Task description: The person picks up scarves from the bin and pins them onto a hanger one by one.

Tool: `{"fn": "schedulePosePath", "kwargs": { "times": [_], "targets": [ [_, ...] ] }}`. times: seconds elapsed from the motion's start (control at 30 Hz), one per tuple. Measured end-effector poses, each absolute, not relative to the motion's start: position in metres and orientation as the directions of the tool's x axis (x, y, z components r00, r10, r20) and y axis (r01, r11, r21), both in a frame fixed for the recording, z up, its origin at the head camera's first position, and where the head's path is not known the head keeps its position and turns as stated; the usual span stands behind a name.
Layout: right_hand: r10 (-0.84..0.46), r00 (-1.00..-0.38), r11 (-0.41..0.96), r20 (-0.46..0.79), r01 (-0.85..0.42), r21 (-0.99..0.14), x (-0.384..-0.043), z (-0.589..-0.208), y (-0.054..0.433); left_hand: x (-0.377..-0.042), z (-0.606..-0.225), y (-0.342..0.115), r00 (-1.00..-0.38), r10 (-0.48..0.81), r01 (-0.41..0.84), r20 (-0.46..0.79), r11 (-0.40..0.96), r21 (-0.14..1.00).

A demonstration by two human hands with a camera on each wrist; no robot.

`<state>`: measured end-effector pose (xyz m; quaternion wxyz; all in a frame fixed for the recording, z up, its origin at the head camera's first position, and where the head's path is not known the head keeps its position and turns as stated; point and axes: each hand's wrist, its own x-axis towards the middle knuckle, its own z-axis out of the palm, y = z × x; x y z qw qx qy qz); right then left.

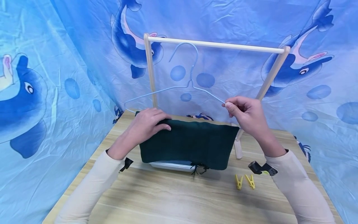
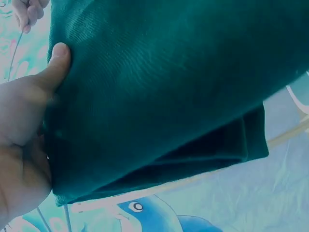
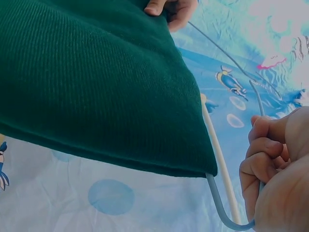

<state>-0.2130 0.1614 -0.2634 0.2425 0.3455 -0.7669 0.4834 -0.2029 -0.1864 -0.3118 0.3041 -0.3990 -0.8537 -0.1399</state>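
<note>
A dark green scarf (image 1: pixel 187 144) with a black-looking fringe (image 1: pixel 199 168) hangs folded over the lower bar of a light blue wire hanger (image 1: pixel 191 76). My left hand (image 1: pixel 149 123) grips the scarf's top edge near its left end, thumb on the front and fingers behind. With its thumb and fingers my right hand (image 1: pixel 247 115) pinches the hanger's right shoulder. In the right wrist view, the bent corner of the hanger wire (image 3: pixel 215 198) comes out from the scarf's end below the right hand (image 3: pixel 270 169). The hook stands up in front of the rack's rail.
Behind the hanger stands a wooden rack with a white rail (image 1: pixel 218 45). A white tray (image 1: pixel 176 167) lies partly hidden under the scarf. Two yellow clothespins (image 1: pixel 239 182) lie on the wood-patterned table (image 1: pixel 167 199), front right. Blue dolphin-printed sheets (image 1: pixel 84 46) surround the table.
</note>
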Motion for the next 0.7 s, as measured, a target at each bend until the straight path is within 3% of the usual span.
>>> {"fn": "schedulePosePath", "kwargs": {
  "times": [0.53, 0.7],
  "targets": [
    [-0.297, -0.66, 0.295, 0.69, -0.75, -0.591, -0.217, -0.271, 0.168, -0.201, -0.309, -0.198, -0.537, 0.622, 0.776, 0.57, 0.63, 0.043],
    [-0.301, -0.662, 0.301, 0.687, -0.749, -0.59, -0.218, -0.274, 0.168, -0.196, -0.313, -0.196, -0.572, 0.576, 0.767, 0.585, 0.628, 0.132]
  ]
}}
